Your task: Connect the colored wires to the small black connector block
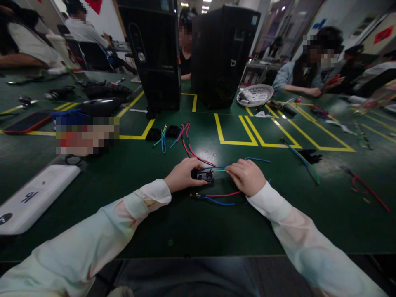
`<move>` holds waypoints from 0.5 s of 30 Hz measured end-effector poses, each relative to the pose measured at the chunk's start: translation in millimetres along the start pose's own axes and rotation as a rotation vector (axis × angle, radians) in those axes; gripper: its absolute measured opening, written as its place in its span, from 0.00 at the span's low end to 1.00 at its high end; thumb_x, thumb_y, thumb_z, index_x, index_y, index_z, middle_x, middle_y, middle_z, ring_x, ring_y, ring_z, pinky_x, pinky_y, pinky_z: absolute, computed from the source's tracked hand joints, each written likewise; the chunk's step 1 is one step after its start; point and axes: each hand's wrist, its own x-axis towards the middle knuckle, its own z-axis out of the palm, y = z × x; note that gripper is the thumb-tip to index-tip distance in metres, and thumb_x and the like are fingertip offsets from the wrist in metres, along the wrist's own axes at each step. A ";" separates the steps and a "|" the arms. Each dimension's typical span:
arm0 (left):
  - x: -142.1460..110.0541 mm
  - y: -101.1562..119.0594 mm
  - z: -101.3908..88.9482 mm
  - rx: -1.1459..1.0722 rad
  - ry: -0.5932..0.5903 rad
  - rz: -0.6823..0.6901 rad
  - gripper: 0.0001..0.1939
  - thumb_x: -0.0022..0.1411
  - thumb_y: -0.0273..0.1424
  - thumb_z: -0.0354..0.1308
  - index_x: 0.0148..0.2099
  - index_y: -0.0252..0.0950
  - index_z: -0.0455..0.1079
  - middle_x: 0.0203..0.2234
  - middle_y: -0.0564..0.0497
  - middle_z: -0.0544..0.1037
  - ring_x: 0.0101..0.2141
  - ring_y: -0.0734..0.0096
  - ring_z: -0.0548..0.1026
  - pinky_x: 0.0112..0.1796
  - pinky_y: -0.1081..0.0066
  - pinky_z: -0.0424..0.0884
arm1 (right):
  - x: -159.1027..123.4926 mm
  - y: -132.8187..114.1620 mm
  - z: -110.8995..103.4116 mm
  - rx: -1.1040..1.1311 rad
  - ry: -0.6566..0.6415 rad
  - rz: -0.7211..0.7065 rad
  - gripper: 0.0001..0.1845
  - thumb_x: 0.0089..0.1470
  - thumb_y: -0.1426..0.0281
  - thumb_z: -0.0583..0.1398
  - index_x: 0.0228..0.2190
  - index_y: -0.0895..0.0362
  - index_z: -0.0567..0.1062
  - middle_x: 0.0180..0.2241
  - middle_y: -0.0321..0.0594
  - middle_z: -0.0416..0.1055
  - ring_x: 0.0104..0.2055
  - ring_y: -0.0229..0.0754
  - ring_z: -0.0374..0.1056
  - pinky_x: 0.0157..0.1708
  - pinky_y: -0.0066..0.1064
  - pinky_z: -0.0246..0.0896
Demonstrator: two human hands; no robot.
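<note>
My left hand (185,174) grips a small black plastic housing (209,176) between thumb and fingers, just above the green table. Blue and green wires run from the housing to the right. My right hand (247,176) is closed, its thumb and fingertips pinching the green wire (220,170). The blue wire passes beneath or through these fingers; which one I cannot tell. Below the hands lie a red wire (221,194) and a blue wire (219,202) with brass-coloured ends. Beyond the left hand, more red wires (187,142) and a blue-green wire pair (163,139) lie beside black housings (154,134).
Two tall black computer cases (221,57) stand at the back. A white basket (267,91) holds small parts. On the left rests a white device (40,198); loose wires (301,159) lie on the right. Other people sit around the table, which carries yellow tape (238,143).
</note>
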 end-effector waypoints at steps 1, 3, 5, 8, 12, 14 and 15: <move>0.0 -0.1 0.1 0.000 0.002 0.000 0.17 0.47 0.41 0.63 0.37 0.37 0.68 0.35 0.51 0.72 0.38 0.63 0.67 0.39 0.67 0.64 | 0.0 -0.2 0.0 0.005 0.009 -0.009 0.14 0.59 0.70 0.50 0.33 0.58 0.74 0.27 0.40 0.72 0.32 0.40 0.58 0.30 0.32 0.44; 0.0 0.0 0.0 -0.001 0.005 -0.002 0.17 0.47 0.41 0.63 0.37 0.37 0.68 0.35 0.51 0.72 0.38 0.64 0.67 0.39 0.67 0.64 | -0.3 0.5 -0.9 0.022 0.022 -0.036 0.14 0.60 0.70 0.49 0.34 0.59 0.74 0.27 0.41 0.71 0.32 0.40 0.57 0.31 0.32 0.44; -0.1 0.4 -0.3 0.000 0.005 -0.004 0.18 0.47 0.41 0.64 0.37 0.37 0.68 0.35 0.51 0.72 0.38 0.63 0.67 0.38 0.67 0.64 | -0.9 2.5 -2.6 0.040 0.020 -0.068 0.14 0.60 0.70 0.50 0.35 0.59 0.74 0.27 0.41 0.71 0.32 0.41 0.57 0.31 0.32 0.44; 0.0 1.3 -1.0 0.004 -0.001 0.000 0.17 0.47 0.40 0.64 0.37 0.37 0.68 0.34 0.51 0.72 0.38 0.63 0.67 0.38 0.67 0.64 | -1.5 4.9 -4.7 0.050 -0.013 -0.101 0.13 0.59 0.70 0.51 0.35 0.58 0.74 0.27 0.40 0.71 0.32 0.40 0.57 0.30 0.32 0.44; 0.3 1.7 -1.0 0.008 -0.007 0.008 0.18 0.47 0.41 0.63 0.37 0.37 0.68 0.34 0.51 0.72 0.38 0.63 0.67 0.38 0.66 0.63 | -0.7 2.8 -3.4 0.002 -0.010 -0.045 0.13 0.59 0.69 0.51 0.33 0.58 0.75 0.26 0.39 0.71 0.32 0.40 0.57 0.30 0.32 0.43; 0.2 1.3 -0.8 0.009 -0.005 0.010 0.18 0.47 0.41 0.63 0.37 0.37 0.67 0.34 0.51 0.72 0.38 0.63 0.67 0.38 0.66 0.63 | -0.2 0.6 -2.0 -0.016 0.019 -0.020 0.13 0.59 0.70 0.51 0.33 0.58 0.75 0.26 0.40 0.71 0.32 0.40 0.57 0.30 0.32 0.43; 0.0 1.1 -0.6 0.007 -0.005 0.009 0.18 0.47 0.41 0.63 0.37 0.37 0.68 0.34 0.51 0.72 0.38 0.63 0.67 0.38 0.66 0.64 | -0.1 0.0 -1.5 -0.015 0.032 -0.019 0.14 0.59 0.70 0.50 0.33 0.59 0.75 0.26 0.41 0.71 0.32 0.41 0.57 0.30 0.33 0.43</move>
